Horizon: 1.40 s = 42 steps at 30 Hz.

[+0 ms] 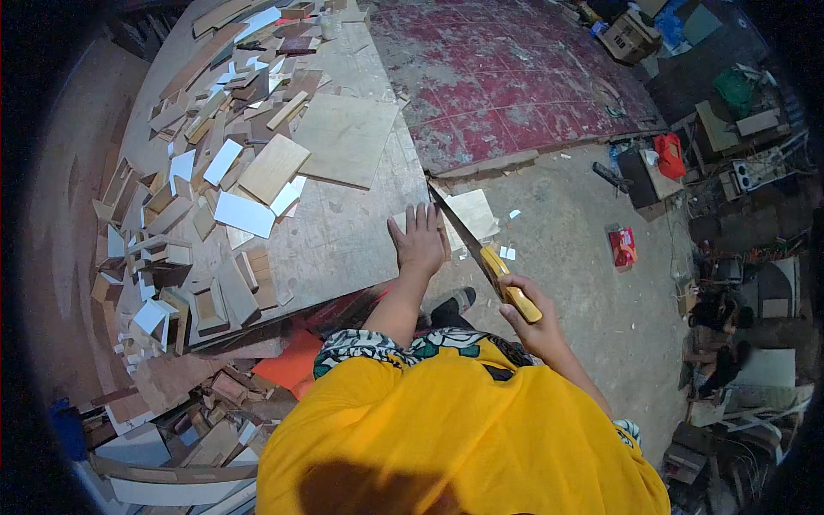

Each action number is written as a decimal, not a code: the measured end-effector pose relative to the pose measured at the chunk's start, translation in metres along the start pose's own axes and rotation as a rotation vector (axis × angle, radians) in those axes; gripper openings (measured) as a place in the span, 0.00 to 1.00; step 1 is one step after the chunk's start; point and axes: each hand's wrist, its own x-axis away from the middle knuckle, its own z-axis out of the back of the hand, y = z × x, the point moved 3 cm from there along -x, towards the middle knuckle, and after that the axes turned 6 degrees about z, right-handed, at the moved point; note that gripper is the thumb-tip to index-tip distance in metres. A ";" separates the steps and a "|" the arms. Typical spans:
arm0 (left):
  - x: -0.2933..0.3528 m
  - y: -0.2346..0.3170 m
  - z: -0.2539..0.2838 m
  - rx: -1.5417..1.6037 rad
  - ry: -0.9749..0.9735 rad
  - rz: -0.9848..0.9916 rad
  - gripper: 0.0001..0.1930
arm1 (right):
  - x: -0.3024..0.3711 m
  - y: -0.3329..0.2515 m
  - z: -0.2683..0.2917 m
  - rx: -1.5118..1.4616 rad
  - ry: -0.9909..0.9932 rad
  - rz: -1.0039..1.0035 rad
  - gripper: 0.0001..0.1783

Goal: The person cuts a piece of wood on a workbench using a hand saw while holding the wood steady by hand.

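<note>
Yellow-handled saw [494,264] points toward eleven o'clock, right hand's [548,324] fingers wrapped round it; left hand [419,247] flat, fingers slightly spread, at tabletop [360,236] edge.

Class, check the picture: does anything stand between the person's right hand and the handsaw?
Nothing visible does: the right hand is closed around the yellow handle of the handsaw. The left hand presses down at the table's edge, left of the blade.

Red packet [623,246] on grey floor [575,335] — red container [669,157], green bundle [734,89], cardboard box [629,39] beyond.
</note>
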 end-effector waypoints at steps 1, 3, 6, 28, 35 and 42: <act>0.000 0.000 0.000 0.010 0.003 0.004 0.33 | 0.005 0.007 0.001 0.080 0.025 0.024 0.19; -0.001 0.000 -0.001 0.023 0.009 0.009 0.33 | 0.020 0.029 0.003 0.064 0.023 -0.019 0.18; -0.001 0.000 -0.003 0.032 0.011 0.013 0.33 | 0.045 0.068 -0.004 -0.011 0.029 -0.045 0.18; -0.001 0.000 0.000 0.020 -0.031 0.028 0.33 | 0.056 0.022 0.017 -0.148 0.188 -0.201 0.17; 0.000 0.000 0.000 0.018 -0.038 0.034 0.32 | 0.055 0.013 0.009 -0.220 0.204 -0.331 0.17; -0.003 -0.001 -0.003 -0.029 -0.057 0.023 0.32 | 0.036 0.006 0.006 -0.072 0.175 -0.389 0.19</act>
